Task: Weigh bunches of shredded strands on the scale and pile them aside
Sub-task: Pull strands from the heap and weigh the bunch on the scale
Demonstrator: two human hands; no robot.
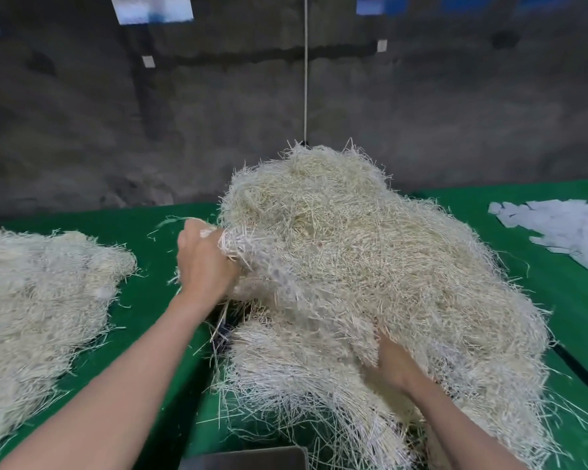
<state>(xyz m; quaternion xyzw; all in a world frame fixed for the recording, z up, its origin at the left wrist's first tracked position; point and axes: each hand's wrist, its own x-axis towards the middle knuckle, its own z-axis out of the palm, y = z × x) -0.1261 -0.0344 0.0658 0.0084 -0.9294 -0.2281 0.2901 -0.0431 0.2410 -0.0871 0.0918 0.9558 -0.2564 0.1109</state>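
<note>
One view only — the wide-angle camera on my head, facing forward and down along my arms to my left hand and right hand, near over the green surface, with the dark wall across the top.

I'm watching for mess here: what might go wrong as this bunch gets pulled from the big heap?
The left hand grips strands tangled into the big heap, so extra may drag along and skew the weight. Loose strands lie on the green cloth; more may scatter toward the white slips.
</note>
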